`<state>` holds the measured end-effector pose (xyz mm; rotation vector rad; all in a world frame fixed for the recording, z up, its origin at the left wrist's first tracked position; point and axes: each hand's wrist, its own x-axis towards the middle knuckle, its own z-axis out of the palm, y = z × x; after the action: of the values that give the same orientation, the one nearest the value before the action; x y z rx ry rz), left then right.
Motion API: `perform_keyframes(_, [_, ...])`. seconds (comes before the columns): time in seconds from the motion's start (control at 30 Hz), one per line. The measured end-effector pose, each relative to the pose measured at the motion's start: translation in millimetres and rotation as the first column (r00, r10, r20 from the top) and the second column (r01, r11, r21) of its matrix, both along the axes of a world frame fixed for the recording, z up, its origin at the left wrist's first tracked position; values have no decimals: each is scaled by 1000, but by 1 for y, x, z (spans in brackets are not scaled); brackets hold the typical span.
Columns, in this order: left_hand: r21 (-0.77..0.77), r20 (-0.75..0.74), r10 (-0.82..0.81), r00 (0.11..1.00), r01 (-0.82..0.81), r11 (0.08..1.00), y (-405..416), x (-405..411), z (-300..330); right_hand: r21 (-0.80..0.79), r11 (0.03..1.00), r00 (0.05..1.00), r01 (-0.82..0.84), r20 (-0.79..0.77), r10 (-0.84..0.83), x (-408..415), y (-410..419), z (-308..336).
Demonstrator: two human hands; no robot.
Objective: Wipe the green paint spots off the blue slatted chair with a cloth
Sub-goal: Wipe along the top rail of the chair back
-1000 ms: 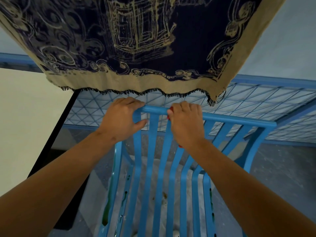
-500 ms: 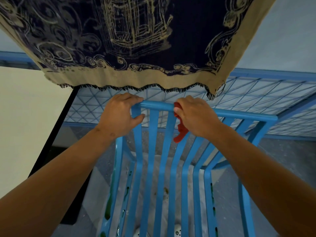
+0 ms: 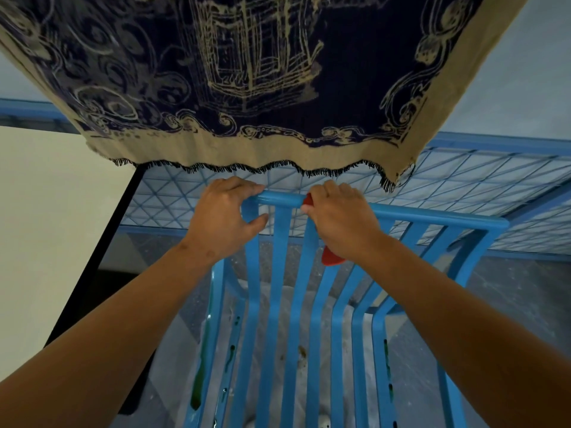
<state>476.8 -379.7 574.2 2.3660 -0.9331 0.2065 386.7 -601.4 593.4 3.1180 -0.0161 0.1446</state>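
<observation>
The blue slatted chair (image 3: pixel 279 273) stands below me, its top rail running across the middle of the view. Green paint spots (image 3: pixel 197 387) streak the left edge slat, with more green spots (image 3: pixel 386 353) on a right slat. My left hand (image 3: pixel 222 220) grips the top rail near its left end, fingers over the bar and thumb under. My right hand (image 3: pixel 340 223) holds a red cloth (image 3: pixel 330 259) pressed against the rail; the cloth pokes out beside my thumb and below my palm.
A dark blue and tan patterned fabric (image 3: pixel 247 88) with a fringed hem hangs just above the rail. Behind the chair is a blue wire-grid frame (image 3: pixel 463 180). A cream wall (image 3: pixel 46 227) with a black edge stands to the left. White sheeting covers the grey floor (image 3: pixel 509 304) under the chair.
My right hand has slid along the top rail with the red cloth, which now shows beside my thumb and below my palm. The view has tilted slightly; my left hand keeps its grip.
</observation>
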Motion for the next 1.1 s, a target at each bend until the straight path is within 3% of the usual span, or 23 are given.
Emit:
perform_keyframes(0.17, [0,-15,1,1000,-1,1000,0,1,-1,80,992,991,-102,-76,108,22,10,2])
perform_keyframes(0.3, [7,-16,-13,1000,13,1000,1,0,-1,72,988,991,-135,6,135,7,-6,-3])
perform_keyframes(0.6, [-14,-26,-3,1000,3,1000,0,0,-2,-17,996,995,82,65,-81,-60,-80,-7])
perform_keyframes(0.9, [-35,2,36,999,-36,999,-4,-2,-5,-19,997,984,71,163,-67,-37,-47,-13])
perform_keyframes(1.1, [-7,-23,24,999,-24,1000,-2,0,-2,-32,999,988,-2,157,7,12,19,-15])
